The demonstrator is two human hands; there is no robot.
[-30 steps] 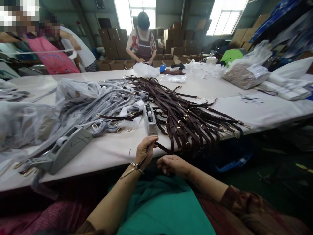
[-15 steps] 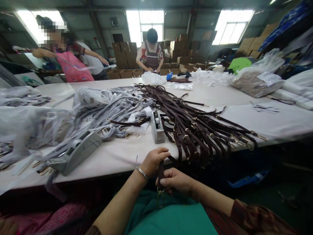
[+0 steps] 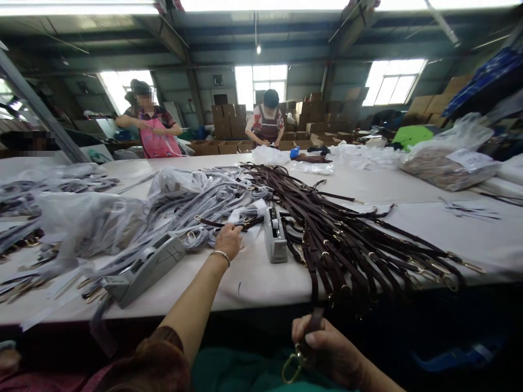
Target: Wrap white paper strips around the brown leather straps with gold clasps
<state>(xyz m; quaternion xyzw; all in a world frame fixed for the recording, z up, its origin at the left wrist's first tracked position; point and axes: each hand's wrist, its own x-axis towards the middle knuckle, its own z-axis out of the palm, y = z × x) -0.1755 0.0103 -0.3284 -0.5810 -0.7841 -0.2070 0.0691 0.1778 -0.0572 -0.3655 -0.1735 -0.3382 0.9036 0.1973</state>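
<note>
My right hand [image 3: 329,343] is closed around a dark brown strap [image 3: 315,320] in front of the table edge. A gold-coloured clip [image 3: 291,368] dangles from the strap's near end. My left hand [image 3: 229,240] is stretched out over the table, its fingertips at some thin white sheets [image 3: 250,211] left of a grey tape dispenser [image 3: 277,242]. The fingers point away and are partly hidden, so their grip does not show. Beside them lies a short dark strap [image 3: 212,222] with a gold clip. A large pile of dark brown straps [image 3: 322,223] hangs partly over the table's front edge.
Grey straps [image 3: 220,190] and clear plastic bags [image 3: 93,218] cover the left side. A second tape dispenser [image 3: 147,267] stands at front left. A filled bag [image 3: 453,163] lies at far right. Two people work across the white table [image 3: 408,190], before stacked cartons [image 3: 229,120].
My left hand has left the strap and moved forward to the white sheets. My right hand keeps hold of the strap, now lower and farther right. The view has tilted up.
</note>
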